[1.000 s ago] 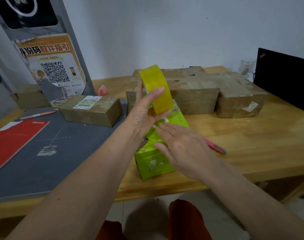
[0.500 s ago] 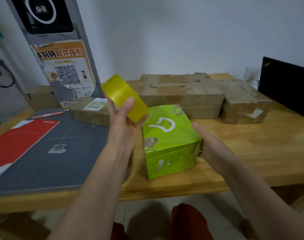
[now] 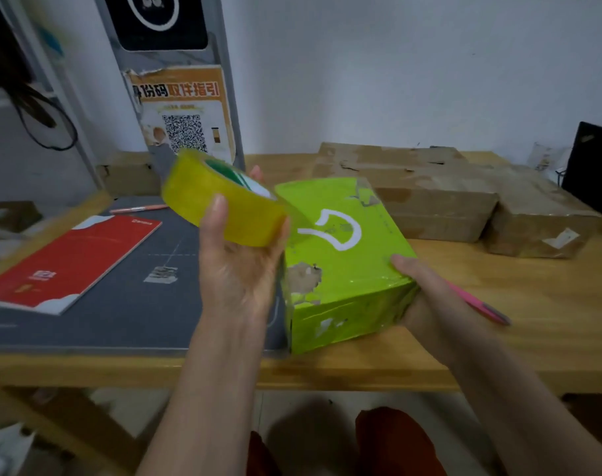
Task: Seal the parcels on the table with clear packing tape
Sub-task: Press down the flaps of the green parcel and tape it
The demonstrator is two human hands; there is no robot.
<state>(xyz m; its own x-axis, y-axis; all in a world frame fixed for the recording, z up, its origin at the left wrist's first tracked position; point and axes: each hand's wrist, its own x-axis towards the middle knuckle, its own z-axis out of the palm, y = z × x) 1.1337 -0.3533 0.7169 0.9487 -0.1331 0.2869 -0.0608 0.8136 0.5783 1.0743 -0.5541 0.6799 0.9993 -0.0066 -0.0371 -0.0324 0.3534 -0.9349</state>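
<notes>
The green parcel [image 3: 340, 255], a second ago flat under the right hand [image 3: 426, 297], is now tipped up on the desk [image 3: 533, 338] edge, that hand's fingers wrapping its right end. Just left of the parcel, the left hand [image 3: 238, 269] pinches the tape roll [image 3: 220, 201], with a strip seemingly running onto the parcel's top, so another wrap looks underway.

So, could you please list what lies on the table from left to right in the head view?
Red notebook → tape roll in the left hand → green parcel → pink pen → brown parcel.

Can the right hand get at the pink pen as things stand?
Probably not yet: the right hand grips the green parcel. The pink pen lies just beside that wrist, unobstructed once the parcel is released.
</notes>
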